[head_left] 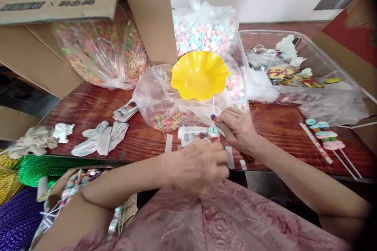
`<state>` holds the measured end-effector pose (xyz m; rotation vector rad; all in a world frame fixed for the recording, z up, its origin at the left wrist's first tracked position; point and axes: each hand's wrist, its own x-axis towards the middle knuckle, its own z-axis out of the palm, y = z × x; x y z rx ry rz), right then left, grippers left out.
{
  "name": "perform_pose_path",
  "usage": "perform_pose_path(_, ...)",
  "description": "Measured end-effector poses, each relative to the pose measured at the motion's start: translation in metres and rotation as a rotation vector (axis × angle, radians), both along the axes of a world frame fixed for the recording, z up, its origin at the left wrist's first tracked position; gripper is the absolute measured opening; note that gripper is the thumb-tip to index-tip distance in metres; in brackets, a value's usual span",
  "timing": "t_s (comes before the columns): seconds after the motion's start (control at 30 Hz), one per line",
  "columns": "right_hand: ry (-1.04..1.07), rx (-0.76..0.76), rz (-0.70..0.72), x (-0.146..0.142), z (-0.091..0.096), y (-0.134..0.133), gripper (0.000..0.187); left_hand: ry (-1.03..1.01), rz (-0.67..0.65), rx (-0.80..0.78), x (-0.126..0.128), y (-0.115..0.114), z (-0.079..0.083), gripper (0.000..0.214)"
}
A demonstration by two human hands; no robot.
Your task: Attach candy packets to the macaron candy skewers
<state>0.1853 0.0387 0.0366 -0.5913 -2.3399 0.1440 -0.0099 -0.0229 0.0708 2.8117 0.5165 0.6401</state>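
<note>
Between my hands a wrapped candy skewer (213, 132) stands upright, its white stick pointing up and a dark blue tie (213, 117) around the bag's neck. My right hand (238, 130) pinches at this neck from the right. Slightly blurred, my left hand (196, 168) curls its fingers around the lower end, which it hides. Behind the skewer lies a stack of printed clear bags (191, 135). The scalloped yellow bowl (200, 75) rests just beyond, on plastic bags of candy.
A cardboard box (153, 23) holds a bag of ring candies (103, 53). Pastel candies fill another bag (206, 33). A clear bin (294, 37) stands right, near unwrapped candy skewers (328, 135). Gloves (103, 137) and a white figurine (63, 132) lie left. Below sits a box of wrapped skewers (78, 182).
</note>
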Motion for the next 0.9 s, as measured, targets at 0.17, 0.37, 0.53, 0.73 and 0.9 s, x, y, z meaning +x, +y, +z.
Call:
perform_pose_path(0.17, 0.096, -0.465, 0.199, -0.012, -0.008, -0.022, 0.017, -0.519, 0.382, -0.258, -0.012, 0.032, -0.034, 0.029)
perform_pose_path(0.37, 0.293, -0.379, 0.057, -0.015, -0.007, -0.013, 0.012, -0.653, 0.455, -0.386, -0.015, 0.022, -0.037, 0.056)
perform_pose_path(0.53, 0.407, -0.459, 0.135, -0.047, -0.014, -0.03, 0.014, -0.483, 0.381, -0.624, -0.029, -0.004, -0.05, 0.05)
perform_pose_path(0.73, 0.203, -0.676, 0.267, -0.071, -0.041, -0.064, 0.017, 0.005, 0.725, -0.619, -0.101, -0.063, -0.031, 0.024)
perform_pose_path(0.9, 0.138, -0.415, 0.102, 0.004, -0.064, -0.05, 0.017, 0.624, 1.183, -0.956, -0.171, -0.121, -0.032, 0.016)
